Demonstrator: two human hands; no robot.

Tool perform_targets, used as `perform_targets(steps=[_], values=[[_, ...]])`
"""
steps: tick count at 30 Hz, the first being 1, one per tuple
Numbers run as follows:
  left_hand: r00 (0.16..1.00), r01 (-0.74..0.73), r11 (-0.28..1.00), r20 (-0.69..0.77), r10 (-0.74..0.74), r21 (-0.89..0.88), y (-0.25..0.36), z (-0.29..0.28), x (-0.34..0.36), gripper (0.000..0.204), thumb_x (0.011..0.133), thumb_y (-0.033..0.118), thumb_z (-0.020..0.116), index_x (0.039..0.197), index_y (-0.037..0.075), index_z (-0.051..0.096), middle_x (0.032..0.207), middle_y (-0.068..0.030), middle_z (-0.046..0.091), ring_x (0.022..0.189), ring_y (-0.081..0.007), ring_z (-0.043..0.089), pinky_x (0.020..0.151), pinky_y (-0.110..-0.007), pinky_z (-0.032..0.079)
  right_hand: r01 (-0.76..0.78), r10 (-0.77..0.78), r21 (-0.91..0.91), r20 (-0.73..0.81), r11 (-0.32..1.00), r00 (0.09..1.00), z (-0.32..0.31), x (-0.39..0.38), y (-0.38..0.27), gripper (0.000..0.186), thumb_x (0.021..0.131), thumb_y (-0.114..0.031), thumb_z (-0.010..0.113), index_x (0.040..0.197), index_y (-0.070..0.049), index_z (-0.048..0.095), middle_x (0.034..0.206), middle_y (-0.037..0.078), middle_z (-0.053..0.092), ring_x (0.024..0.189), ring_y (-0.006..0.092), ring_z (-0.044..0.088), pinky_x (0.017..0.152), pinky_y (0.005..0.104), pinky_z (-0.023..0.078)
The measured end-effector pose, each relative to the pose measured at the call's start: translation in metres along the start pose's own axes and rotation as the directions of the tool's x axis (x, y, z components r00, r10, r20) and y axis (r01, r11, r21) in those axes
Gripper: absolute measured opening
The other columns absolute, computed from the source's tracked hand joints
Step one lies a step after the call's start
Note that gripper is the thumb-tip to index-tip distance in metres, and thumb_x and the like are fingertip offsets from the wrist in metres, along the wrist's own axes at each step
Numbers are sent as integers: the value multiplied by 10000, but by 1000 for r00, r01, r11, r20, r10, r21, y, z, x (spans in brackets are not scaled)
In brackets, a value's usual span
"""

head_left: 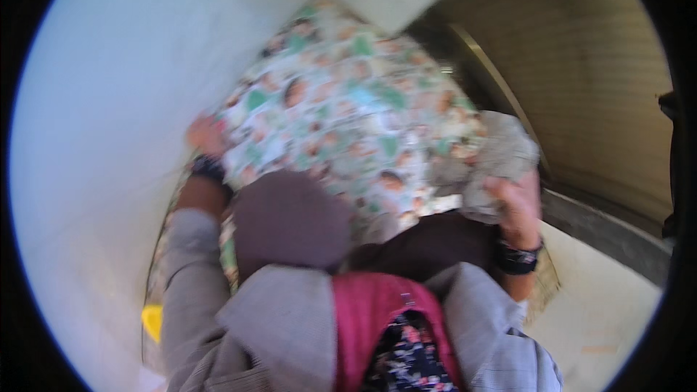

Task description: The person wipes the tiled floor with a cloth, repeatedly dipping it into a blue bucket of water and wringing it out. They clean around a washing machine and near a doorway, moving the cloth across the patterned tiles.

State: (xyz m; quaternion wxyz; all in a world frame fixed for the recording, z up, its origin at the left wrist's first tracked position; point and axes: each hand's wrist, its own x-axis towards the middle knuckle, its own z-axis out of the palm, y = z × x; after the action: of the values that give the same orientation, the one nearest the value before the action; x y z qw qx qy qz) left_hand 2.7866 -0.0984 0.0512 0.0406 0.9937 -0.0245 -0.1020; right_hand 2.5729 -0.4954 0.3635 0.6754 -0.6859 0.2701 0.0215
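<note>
A greyish cloth [507, 141], crumpled and hanging loose, is gripped in my right hand [517, 207], just above the right edge of a floor covering. That covering, a patterned sheet [348, 120] in white, green and brown, spreads in front of my knees. At its left edge, close to the white wall, is my left hand [208, 136]; motion smears its fingers, and whether they hold anything is unclear. Dark bands circle both wrists.
White walls [138, 80] rise at the left and meet in the far corner. A brown ribbed panel [581, 72] with a dark frame stands along the right. Something yellow [152, 322] lies beside my left forearm. My dark-clad knee [290, 221] is bent over the sheet.
</note>
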Motion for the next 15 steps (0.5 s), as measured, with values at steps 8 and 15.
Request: perform_targets(steps=[8, 15], values=[[861, 229, -10, 207, -464, -973, -26, 2, -2, 276, 907, 190, 450, 963, -71, 519, 823, -187, 617, 547, -245, 613, 477, -303, 506, 35, -33, 21, -103, 999, 994, -4, 3, 12, 595, 659, -117, 637, 1201, 38, 446, 1019, 121, 597, 946, 214, 576, 860, 310, 434], [844, 226, -132, 261, -468, -965, -6, -33, -12, 295, 931, 194, 424, 959, -86, 511, 800, -197, 609, 542, -264, 615, 469, -301, 511, 34, -36, -27, -60, 999, 998, -2, 6, 17, 543, 694, -204, 627, 1156, 30, 465, 1010, 112, 584, 914, 198, 568, 834, 323, 446]])
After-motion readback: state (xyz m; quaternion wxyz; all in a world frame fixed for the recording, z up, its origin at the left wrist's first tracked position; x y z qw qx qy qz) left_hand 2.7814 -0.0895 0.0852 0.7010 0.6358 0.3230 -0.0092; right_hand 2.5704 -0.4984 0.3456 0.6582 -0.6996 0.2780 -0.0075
